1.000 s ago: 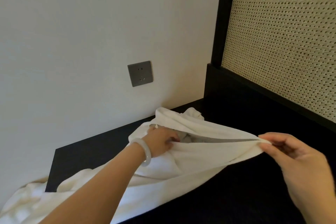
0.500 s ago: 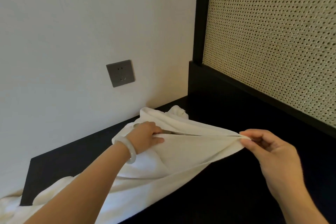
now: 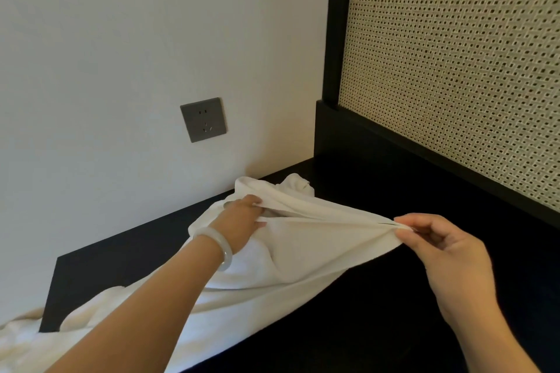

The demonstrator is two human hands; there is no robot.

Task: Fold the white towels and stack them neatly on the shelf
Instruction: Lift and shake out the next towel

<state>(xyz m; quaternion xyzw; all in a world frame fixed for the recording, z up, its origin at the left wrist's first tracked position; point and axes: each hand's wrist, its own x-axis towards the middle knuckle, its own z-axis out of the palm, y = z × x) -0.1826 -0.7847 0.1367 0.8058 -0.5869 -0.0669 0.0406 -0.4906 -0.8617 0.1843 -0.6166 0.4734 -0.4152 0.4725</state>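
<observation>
A white towel [image 3: 303, 251] lies rumpled across a black shelf top [image 3: 378, 297], its lower end trailing off the left edge. My left hand [image 3: 242, 221], with a pale bangle on the wrist, grips the towel's upper edge near the wall. My right hand [image 3: 439, 245] pinches a corner of the same edge between thumb and fingers and holds it stretched to the right, just above the shelf. The edge runs taut between both hands. A bunched end of towel [image 3: 298, 183] sits behind, near the corner.
A white wall with a grey power socket [image 3: 203, 119] stands behind the shelf. At the right rises a black-framed woven cane panel [image 3: 454, 70]. More white cloth [image 3: 18, 342] lies low at the left, below the shelf edge.
My left hand has shifted its grip a little along the towel's upper edge toward the wall. The right hand keeps its pinch on the corner. The view has swung slightly.
</observation>
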